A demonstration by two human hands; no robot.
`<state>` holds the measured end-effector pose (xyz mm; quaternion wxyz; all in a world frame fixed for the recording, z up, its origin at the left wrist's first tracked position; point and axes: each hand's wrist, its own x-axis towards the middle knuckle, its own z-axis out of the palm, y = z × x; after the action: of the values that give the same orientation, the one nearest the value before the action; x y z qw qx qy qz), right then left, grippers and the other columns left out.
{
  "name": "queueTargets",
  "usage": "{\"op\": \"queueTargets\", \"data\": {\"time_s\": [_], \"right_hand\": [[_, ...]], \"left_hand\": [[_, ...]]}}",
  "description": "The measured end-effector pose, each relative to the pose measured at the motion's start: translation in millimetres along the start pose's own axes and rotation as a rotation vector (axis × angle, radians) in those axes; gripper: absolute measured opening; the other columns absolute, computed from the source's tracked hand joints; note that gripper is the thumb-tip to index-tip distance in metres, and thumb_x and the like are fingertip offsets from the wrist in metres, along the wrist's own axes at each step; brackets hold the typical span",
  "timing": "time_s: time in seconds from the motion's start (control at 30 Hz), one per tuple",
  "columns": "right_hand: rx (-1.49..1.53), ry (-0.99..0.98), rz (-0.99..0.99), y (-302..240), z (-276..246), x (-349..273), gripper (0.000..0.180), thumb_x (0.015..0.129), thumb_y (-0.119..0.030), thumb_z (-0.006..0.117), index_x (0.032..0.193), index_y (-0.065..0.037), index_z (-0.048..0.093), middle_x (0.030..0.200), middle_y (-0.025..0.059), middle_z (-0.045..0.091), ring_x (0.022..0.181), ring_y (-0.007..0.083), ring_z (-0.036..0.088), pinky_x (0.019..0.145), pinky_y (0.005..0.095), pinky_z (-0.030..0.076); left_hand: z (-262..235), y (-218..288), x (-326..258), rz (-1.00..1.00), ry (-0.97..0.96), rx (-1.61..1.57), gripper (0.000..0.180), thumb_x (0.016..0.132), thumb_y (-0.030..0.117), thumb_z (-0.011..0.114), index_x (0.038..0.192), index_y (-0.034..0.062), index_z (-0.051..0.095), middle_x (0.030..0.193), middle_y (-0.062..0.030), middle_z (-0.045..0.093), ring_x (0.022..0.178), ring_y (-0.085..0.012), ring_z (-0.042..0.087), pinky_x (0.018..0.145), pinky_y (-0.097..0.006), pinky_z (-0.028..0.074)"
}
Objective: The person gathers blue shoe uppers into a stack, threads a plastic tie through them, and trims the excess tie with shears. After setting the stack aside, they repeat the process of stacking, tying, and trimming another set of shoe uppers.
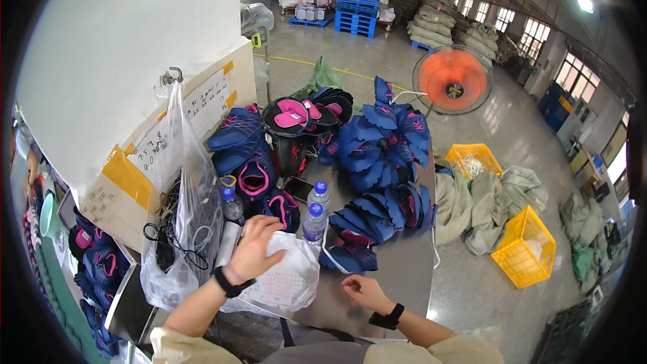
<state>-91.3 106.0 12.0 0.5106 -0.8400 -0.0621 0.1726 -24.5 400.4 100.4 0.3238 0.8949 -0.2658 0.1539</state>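
Note:
My left hand (pixel 255 249), fingers spread, is over a sheet of white printed paper (pixel 286 290) at the table's near edge; I see nothing held in it. To the right, my right hand (pixel 364 294) hovers by the steel tabletop (pixel 397 263) with its fingers curled; anything inside them is hidden. Just beyond it lies a row of navy shoe uppers (pixel 360 226) with pink lining. Another heap of navy uppers (pixel 377 145) is piled farther back. Navy shoes with pink trim (pixel 255 178) stand at the left.
Water bottles (pixel 314 224) with blue caps and a dark phone (pixel 298 189) stand and lie mid-table. Pink-and-black insoles (pixel 296 113) top a dark container. A clear plastic bag (pixel 182 249) hangs left. An orange fan (pixel 453 81) and yellow crates (pixel 524 248) are beyond the table.

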Motion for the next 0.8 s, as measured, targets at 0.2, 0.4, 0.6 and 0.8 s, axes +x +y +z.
{"op": "queueTargets", "data": {"time_s": [0.2,0.4,0.6,0.8], "right_hand": [[0.04,0.088,0.017,32,-34,1,0.016,0.079,-0.013,0.058,0.091,-0.003,0.061,0.07,0.0055,0.061,0.061,0.012,0.055,0.06,0.0246,0.046],[0.144,0.196,0.058,70,-93,13,0.017,0.079,-0.013,0.06,0.088,0.001,0.061,0.069,0.0059,0.062,0.061,0.0099,0.058,0.058,0.0234,0.046],[0.363,0.099,0.004,87,-117,-12,0.014,0.086,-0.011,0.053,0.088,0.002,0.057,0.073,0.0056,0.062,0.062,0.0124,0.055,0.056,0.0262,0.045],[0.091,-0.052,-0.042,111,-117,-10,0.011,0.084,-0.009,0.054,0.081,0.002,0.054,0.065,0.0025,0.051,0.058,0.0111,0.046,0.054,0.0258,0.041]], "left_hand": [[51,8,73,-0.005,-0.065,0.076,0.073,0.062,0.028,0.075,0.118,-0.004,0.041,0.115,-0.0185,0.046,0.108,-0.036,0.041,0.094,-0.04,0.035],[80,-1,129,-0.357,-0.185,0.414,0.091,0.065,0.05,0.068,0.129,-0.0006,0.028,0.108,-0.0231,0.045,0.092,-0.037,0.054,0.073,-0.04,0.049],[143,-5,131,-0.541,-0.044,0.823,0.023,0.076,0.017,0.05,0.096,0.0074,0.053,0.077,-0.0136,0.056,0.063,-0.0248,0.06,0.046,-0.034,0.048],[158,15,122,-0.667,0.001,0.638,0.044,0.077,0.034,0.06,0.11,0.0087,0.044,0.081,-0.0141,0.058,0.073,-0.0264,0.06,0.055,-0.035,0.051]]}}
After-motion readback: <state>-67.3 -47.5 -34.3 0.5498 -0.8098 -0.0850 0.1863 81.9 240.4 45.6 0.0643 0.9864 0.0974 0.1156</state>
